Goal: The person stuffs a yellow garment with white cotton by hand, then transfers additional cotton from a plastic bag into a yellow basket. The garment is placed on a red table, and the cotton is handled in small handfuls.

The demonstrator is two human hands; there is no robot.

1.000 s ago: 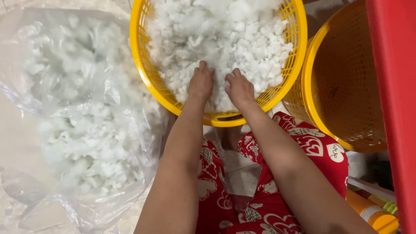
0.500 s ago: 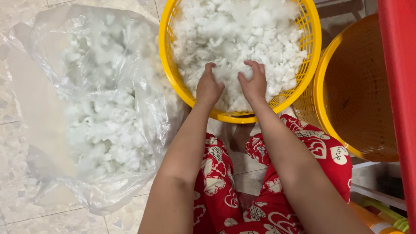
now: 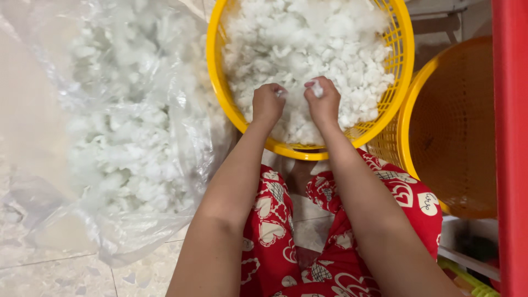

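White cotton fluff (image 3: 308,33) fills the yellow basket (image 3: 220,93). A second ago both hands lay flat; now the left hand (image 3: 268,103) and right hand (image 3: 323,100) are clenched, fingers grasping tufts.

- Clear plastic bag (image 3: 110,137) on the floor, left — stuffed with white fluff, mouth crumpled.
- Orange basket (image 3: 456,126) lying on its side, far right — touching the yellow one.
- Red upright panel (image 3: 510,148) along right edge.
- Pale speckled floor tiles (image 3: 49,275).
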